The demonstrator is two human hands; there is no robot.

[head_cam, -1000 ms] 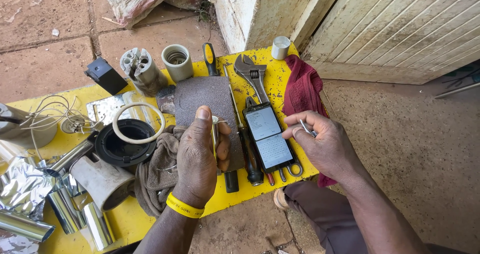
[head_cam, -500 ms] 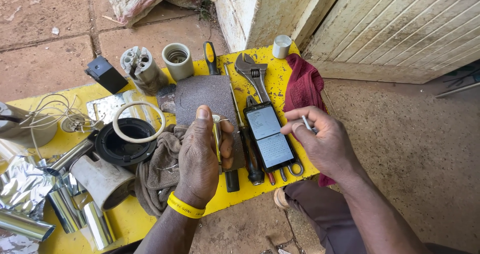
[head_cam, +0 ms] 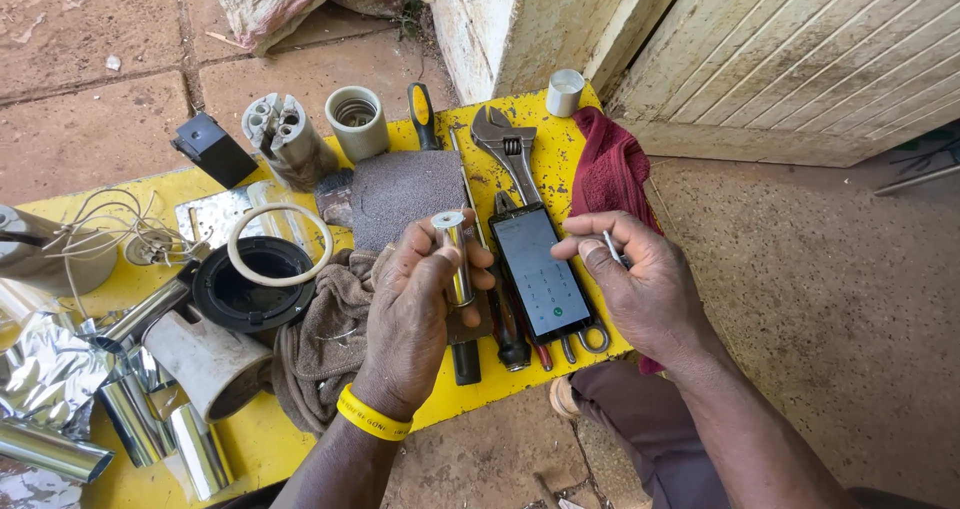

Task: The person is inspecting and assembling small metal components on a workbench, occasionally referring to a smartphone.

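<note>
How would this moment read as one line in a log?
left hand: holds metal tube upright | right hand: pinches small pin | phone: lit, between hands | surface: yellow board

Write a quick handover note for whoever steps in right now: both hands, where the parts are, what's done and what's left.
Left hand: grips a short shiny metal tube upright over the yellow board.
Right hand: pinches a thin metal pin, apart from the tube.
Nearby: phone with lit screen between the hands, wrench above it, red cloth to the right, more tubes at left.
Done: tube and pin picked up.
Left: pin and tube not yet brought together.
</note>
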